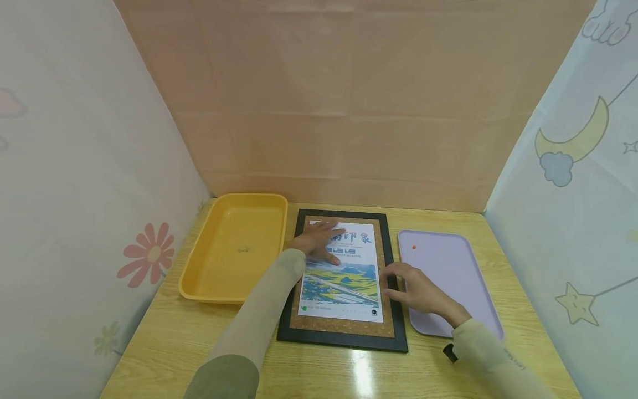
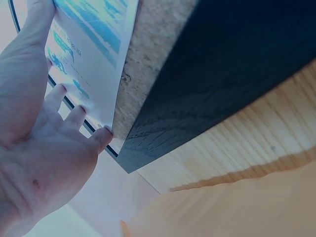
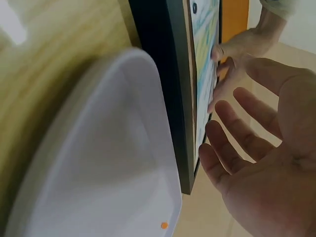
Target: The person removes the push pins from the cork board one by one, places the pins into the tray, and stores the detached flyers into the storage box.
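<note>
A plain tan backdrop (image 1: 349, 111) closes off the far side, and pale panels stand at left (image 1: 75, 166) and right (image 1: 563, 233), the left one printed with flowers, the right one with a moon and stars. Between them spreads a wood-grain bench (image 1: 299, 371), glossy at its near part. In the middle of the bench lies a cork board (image 1: 344, 339) in a broad black frame. To its left is a yellow tray (image 1: 239, 227) with a small dark patch on its floor; to its right, a shallower lilac tray (image 1: 448, 266) sits just beside the frame. On the cork lies a white poster (image 1: 344, 285) with large characters at its far end and a blue, green and yellow landscape at its near half; a strip of cork shows along its right and near edges. The person's left hand (image 1: 314, 242) rests on the poster's far left part, fingers spread wide. The right hand (image 1: 417, 288) is at the right edge of the board, its fingers loosely bent and apart, holding nothing; whether they touch the cork cannot be told. A small black piece (image 1: 451, 353) shows beside the right cuff. Smallest are a green dot (image 1: 304, 308) at the poster's near left corner and an orange dot (image 1: 413, 247) in the far left part of the lilac tray.
</note>
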The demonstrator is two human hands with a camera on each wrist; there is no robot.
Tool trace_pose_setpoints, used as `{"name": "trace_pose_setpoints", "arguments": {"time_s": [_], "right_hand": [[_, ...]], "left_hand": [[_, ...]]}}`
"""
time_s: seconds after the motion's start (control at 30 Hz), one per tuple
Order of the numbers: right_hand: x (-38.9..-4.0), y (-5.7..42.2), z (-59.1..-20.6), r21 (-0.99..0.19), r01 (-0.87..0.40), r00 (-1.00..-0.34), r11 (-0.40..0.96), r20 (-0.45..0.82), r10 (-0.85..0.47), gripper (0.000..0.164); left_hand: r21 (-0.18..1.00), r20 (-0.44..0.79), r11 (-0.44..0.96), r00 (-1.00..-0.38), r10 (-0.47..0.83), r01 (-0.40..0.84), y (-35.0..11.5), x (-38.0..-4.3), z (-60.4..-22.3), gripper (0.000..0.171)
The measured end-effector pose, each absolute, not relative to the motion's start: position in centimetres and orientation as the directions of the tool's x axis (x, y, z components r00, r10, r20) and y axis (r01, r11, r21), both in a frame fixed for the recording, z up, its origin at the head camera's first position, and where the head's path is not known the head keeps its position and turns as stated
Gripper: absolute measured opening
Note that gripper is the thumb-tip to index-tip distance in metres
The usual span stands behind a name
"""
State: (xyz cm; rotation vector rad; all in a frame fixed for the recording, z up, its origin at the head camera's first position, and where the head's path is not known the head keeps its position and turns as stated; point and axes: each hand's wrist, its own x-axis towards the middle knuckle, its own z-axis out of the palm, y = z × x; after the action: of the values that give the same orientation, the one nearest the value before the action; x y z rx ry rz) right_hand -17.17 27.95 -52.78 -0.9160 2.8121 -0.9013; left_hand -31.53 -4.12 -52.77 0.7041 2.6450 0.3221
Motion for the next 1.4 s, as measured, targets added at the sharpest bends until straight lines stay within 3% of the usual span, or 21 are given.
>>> {"name": "trace_pose_setpoints", "arguments": {"time_s": [0.47,1.03,1.4], "right_hand": [[-16.0,25.9,-54.0,-0.513,-0.582,-0.759,0.631,0.067,-0.647,0.019],[-15.8,25.3,-54.6,-0.501,-0.609,-0.73,0.615,0.05,-0.682,0.008],[-15.8,25.4,-54.5,-0.496,-0.611,-0.726,0.617,0.039,-0.687,0.02]], "left_hand": [[0.312,-0.299,0.846,-0.8,0.52,0.433,-4.2,-31.7,-53.0,0.11],[0.335,-0.309,0.839,-0.792,0.527,0.428,-4.4,-31.9,-53.3,0.111],[0.327,-0.312,0.842,-0.792,0.525,0.429,-4.3,-32.0,-53.3,0.11]]}}
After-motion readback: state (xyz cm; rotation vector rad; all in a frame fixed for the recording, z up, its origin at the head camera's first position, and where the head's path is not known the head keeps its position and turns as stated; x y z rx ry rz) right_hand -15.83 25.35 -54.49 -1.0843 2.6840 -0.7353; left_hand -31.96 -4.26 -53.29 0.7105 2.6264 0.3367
